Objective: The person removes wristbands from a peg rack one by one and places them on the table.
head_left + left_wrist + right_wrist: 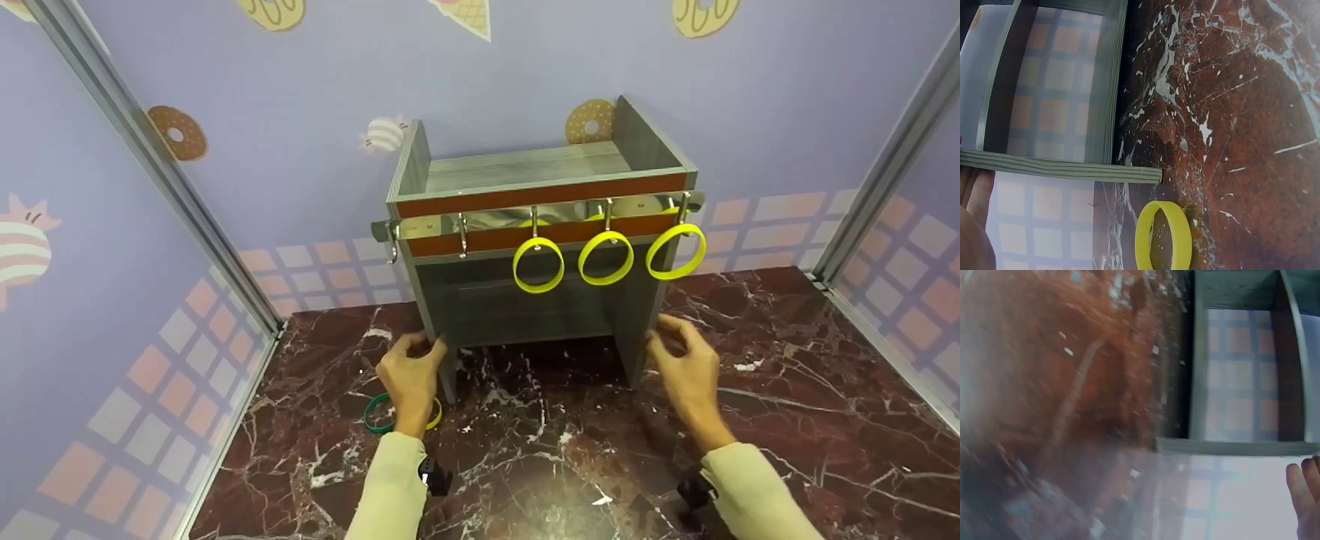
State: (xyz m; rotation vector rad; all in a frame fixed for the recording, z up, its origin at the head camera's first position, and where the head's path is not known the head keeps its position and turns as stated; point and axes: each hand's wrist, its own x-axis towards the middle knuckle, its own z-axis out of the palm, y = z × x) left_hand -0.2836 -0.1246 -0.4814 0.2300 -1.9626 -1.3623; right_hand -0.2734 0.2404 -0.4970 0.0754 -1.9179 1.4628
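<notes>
Shelf unit: the grey wood-look shelf unit [540,193] is upright on the table [525,480], near the patterned wall [495,90], its open front towards the person
Left hand: the left hand [409,375] grips the front edge of the unit's left side panel low down, thumb at the front and fingers against the outer face
Right hand: the right hand [686,367] is at the matching edge of the right panel, fingers bent towards it; the right wrist view puts the fingertips just outside the panel, and I cannot tell whether they grip or merely touch
Hook rail: a shiny rail [491,218] runs across the unit's front; its two leftmost hooks carry no ring
Hung rings: three yellow rings [537,290] hang from the other hooks, one on each
Loose rings: a green ring [366,416] and another yellow ring [1182,239] are on the table near the left panel's foot
Unit's handling: probably stiff and fairly light for its bulk, though top-heavy if tipped; the flat panels may slide in loose fingers
Where to hold: both side panels at equal height, thumbs in front, keeping the unit level because a jolt could swing the rings or shake them off
Rings' handling: likely light, smooth and slightly bendy, best pinched at the band's rim
</notes>
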